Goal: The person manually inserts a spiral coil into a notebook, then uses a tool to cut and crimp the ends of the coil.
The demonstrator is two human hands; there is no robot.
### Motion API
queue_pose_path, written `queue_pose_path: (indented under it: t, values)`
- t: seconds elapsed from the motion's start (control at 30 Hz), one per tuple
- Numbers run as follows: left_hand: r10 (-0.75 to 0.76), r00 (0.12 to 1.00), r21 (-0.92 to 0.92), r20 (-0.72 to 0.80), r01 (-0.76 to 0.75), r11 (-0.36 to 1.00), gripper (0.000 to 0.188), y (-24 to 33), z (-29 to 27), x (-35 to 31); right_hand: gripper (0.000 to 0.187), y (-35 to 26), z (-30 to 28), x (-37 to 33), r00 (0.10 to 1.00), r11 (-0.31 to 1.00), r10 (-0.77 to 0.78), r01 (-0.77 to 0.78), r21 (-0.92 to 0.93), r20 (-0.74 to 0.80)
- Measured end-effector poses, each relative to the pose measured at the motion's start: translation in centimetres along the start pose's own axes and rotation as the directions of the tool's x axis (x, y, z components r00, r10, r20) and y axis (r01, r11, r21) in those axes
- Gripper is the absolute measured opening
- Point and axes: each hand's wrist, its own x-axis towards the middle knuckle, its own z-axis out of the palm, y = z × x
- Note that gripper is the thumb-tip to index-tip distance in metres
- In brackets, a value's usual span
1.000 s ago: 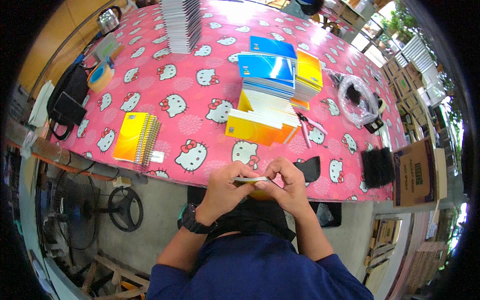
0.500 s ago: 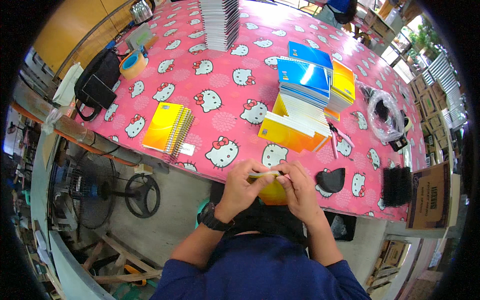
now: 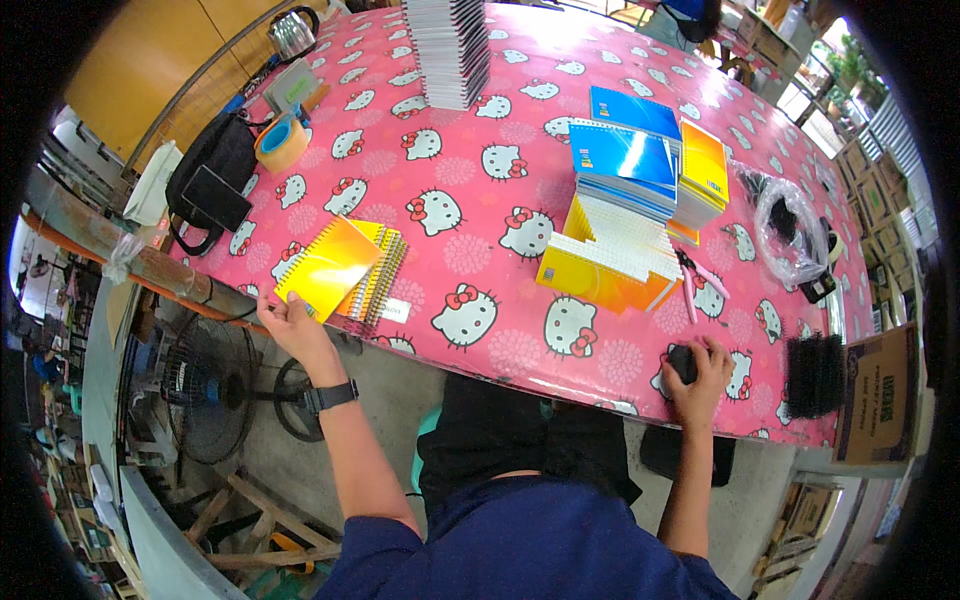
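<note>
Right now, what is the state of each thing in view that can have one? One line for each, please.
Top yellow notebook: closed, lying over the coil-bound notebooks.
Left hand: at that notebook's edge, grip unclear.
Right hand: on the black object, grip unclear.
Pink-handled pliers: handles spread.
Blue notebooks: closed, stacked.
Tall notebook stack: upright.
Silver kettle: upright.
Black fan: running or not, cannot tell.

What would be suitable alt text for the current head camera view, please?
A person's left hand holds a yellow notebook by its corner over a stack of spiral-bound notebooks, while the right hand touches a black object on a pink patterned table. Farther back are blue notebooks and a tall white stack.
</note>
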Motion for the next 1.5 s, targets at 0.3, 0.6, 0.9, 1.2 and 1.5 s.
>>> queue_pose_path:
  t: [0.3,0.6,0.9,1.2,1.5]
  values:
    - [0.226,0.964,0.707,0.144,-0.259,0.658,0.056,-2.2,-0.7,0.6,0.032,-4.8,-0.4,5.7,0.938,0.917,-0.238,0.302,0.260,-0.250]
    - [0.177,0.950,0.371,0.256,-0.266,0.890,0.064,-1.8,0.7,-0.1,0.021,-10.0,3.1,10.1,0.843,0.832,-0.404,0.500,0.241,-0.354]
    - [0.210,0.632,-0.032,0.746,-0.280,0.959,0.068,6.0,7.3,-11.7,0.020,-13.0,-1.0,4.1,0.925,0.785,-0.362,0.370,0.497,-0.116]
    - [-0.055,0.564,-0.099,0.824,0.238,0.966,0.052,4.1,8.1,-19.7,0.015,-13.1,3.7,-1.0,0.974,0.372,-0.025,-0.199,0.907,0.224]
    - [0.362,0.225,-0.073,0.905,-0.755,0.652,0.037,6.9,8.3,-21.4,0.020,-11.0,2.9,-0.7,0.960,0.268,-0.022,-0.263,0.927,0.278]
